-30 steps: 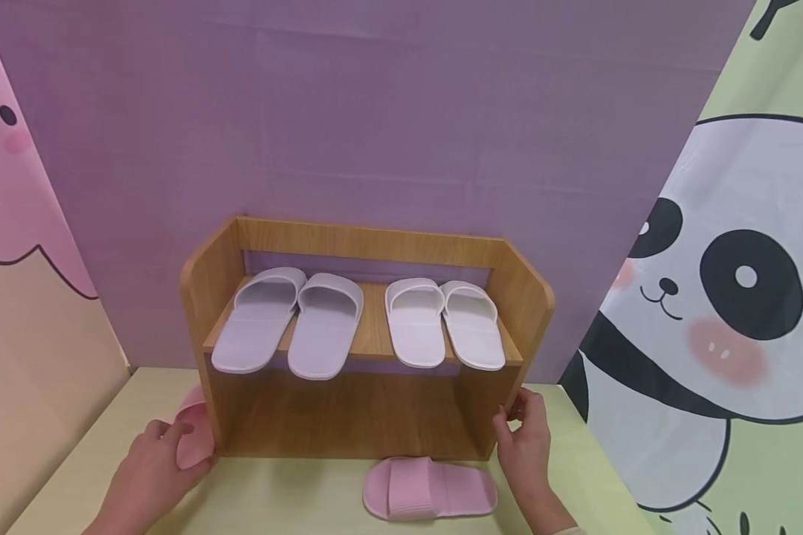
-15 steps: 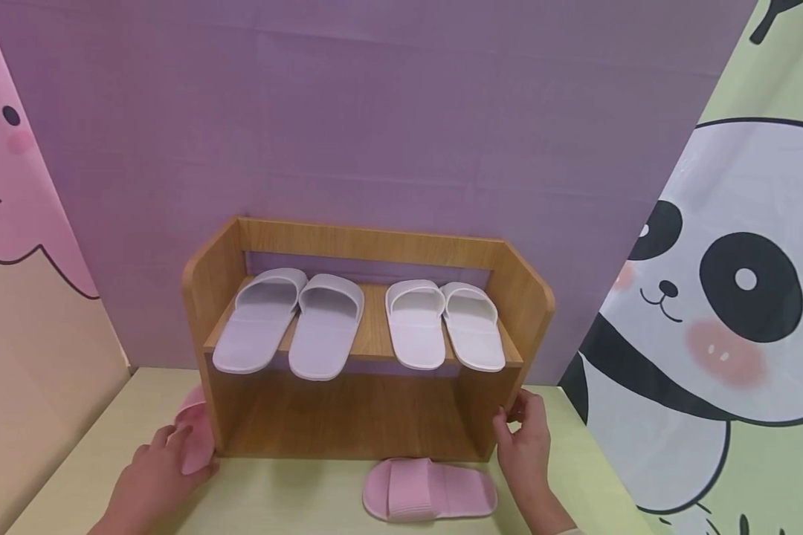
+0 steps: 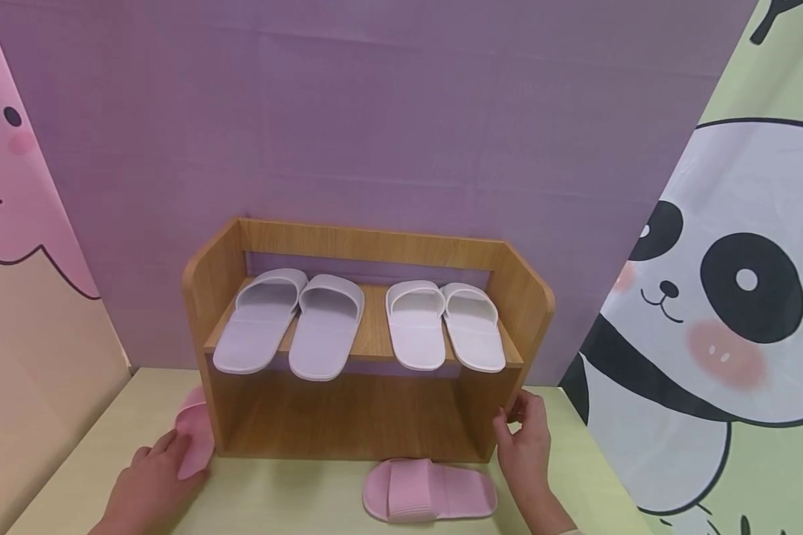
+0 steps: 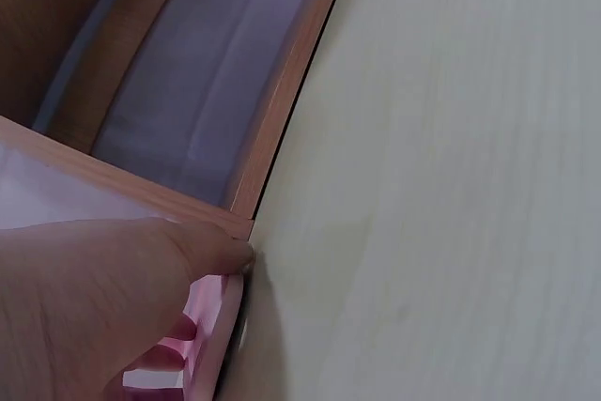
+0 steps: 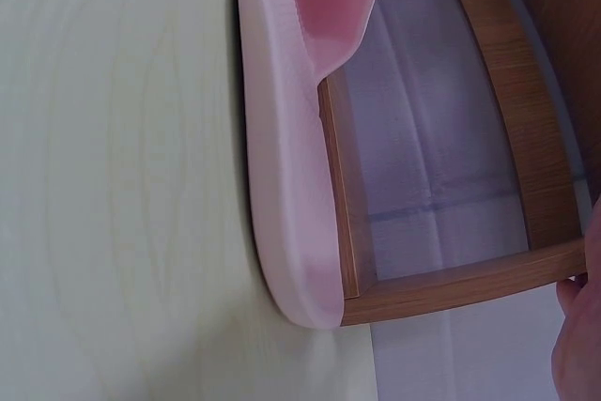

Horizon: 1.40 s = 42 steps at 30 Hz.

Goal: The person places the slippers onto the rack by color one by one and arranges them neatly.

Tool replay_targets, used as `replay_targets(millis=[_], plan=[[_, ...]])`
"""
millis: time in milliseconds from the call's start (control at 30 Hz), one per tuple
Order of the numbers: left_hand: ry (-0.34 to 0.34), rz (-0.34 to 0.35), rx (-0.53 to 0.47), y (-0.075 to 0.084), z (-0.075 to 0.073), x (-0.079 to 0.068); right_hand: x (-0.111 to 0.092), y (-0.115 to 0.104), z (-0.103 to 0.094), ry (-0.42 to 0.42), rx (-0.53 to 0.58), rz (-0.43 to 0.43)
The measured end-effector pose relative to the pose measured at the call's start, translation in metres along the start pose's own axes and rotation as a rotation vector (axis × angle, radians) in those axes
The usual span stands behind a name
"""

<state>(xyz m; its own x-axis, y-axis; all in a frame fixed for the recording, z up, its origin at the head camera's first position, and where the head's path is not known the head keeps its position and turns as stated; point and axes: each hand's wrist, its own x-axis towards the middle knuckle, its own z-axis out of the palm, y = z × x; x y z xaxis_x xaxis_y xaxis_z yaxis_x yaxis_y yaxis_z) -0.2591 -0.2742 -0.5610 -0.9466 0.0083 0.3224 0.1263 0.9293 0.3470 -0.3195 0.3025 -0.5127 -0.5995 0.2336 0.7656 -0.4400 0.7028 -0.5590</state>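
Note:
A small wooden shoe rack stands on the table, with two lavender slippers and two white slippers on its upper shelf. Beside the rack's left panel lies a pink slipper. My left hand grips that slipper's near end, fingers on its left side; in the left wrist view the thumb lies by the rack's lower corner. My right hand pinches the front edge of the right panel, low down, with the far fingers partly hidden. Another pink slipper lies sideways before the rack.
The pale tabletop stretches around the rack. A purple cloth backdrop hangs close behind it. To the right is a panda-printed wall sheet; another printed sheet borders the left side.
My left hand and the pink slipper in it have shifted slightly toward me, along the rack's left panel. The right hand and the other slippers stay where they were.

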Motion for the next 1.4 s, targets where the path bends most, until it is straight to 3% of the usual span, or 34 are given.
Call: replay_targets(millis=[167,500,833,1133,1400], plan=[[-0.047,-0.035,0.0,-0.004,0.001,0.003,0.0,0.002,0.001,0.008,0.02,-0.037],[-0.014,-0.041,-0.033,-0.009,0.006,0.003,0.0,0.007,0.002,-0.015,-0.023,0.012],[-0.047,-0.142,-0.099,-0.006,-0.003,0.006,0.0,0.007,0.003,-0.015,-0.026,0.008],[0.01,-0.174,-0.121,-0.002,-0.009,0.002,0.0,0.004,0.002,-0.004,-0.023,-0.008],[0.16,-0.155,-0.148,0.0,-0.012,0.0,0.0,0.003,0.002,-0.013,-0.018,0.012]])
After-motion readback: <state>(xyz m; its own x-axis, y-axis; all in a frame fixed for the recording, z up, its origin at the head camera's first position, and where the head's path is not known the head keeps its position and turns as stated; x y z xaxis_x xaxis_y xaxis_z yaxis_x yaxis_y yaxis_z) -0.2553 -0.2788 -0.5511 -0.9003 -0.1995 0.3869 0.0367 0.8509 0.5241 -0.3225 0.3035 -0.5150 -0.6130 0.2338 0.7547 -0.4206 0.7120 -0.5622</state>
